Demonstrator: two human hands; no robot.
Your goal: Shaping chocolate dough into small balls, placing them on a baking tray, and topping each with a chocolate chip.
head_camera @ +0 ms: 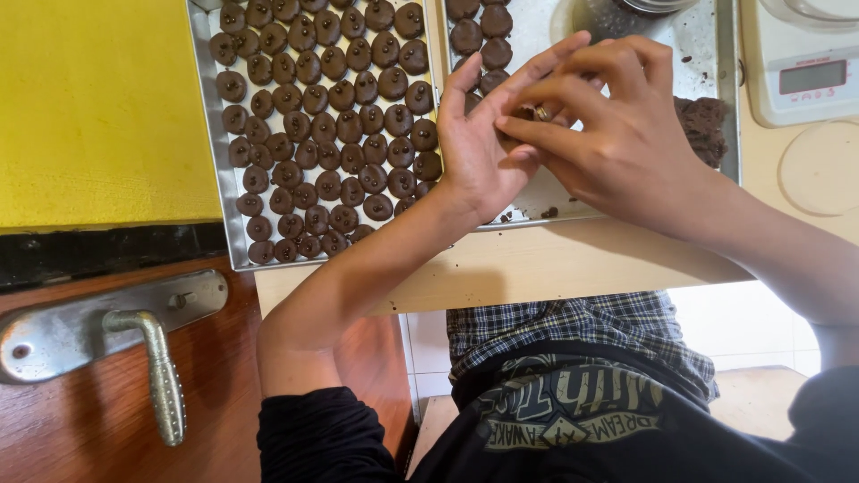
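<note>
My left hand (479,148) is held flat above the table edge, with its palm turned toward my right hand and its fingers stretched out. My right hand (626,134) lies against it, fingertips pressed onto the left palm. Whatever may be between the palms is hidden. A steel tray (222,170) below and left of my hands is packed with several rows of small round chocolate dough pieces (340,125). Under my hands a second steel tray (573,213) holds a few of the same dark pieces (479,36) at its far left. A lump of dark dough (702,125) sits by its right rim.
A white kitchen scale (805,72) stands at the top right, with a round white lid (819,165) in front of it. A yellow surface (98,107) fills the left. Below it is a wooden door with a metal lever handle (157,358). The light wooden tabletop (555,264) ends just above my lap.
</note>
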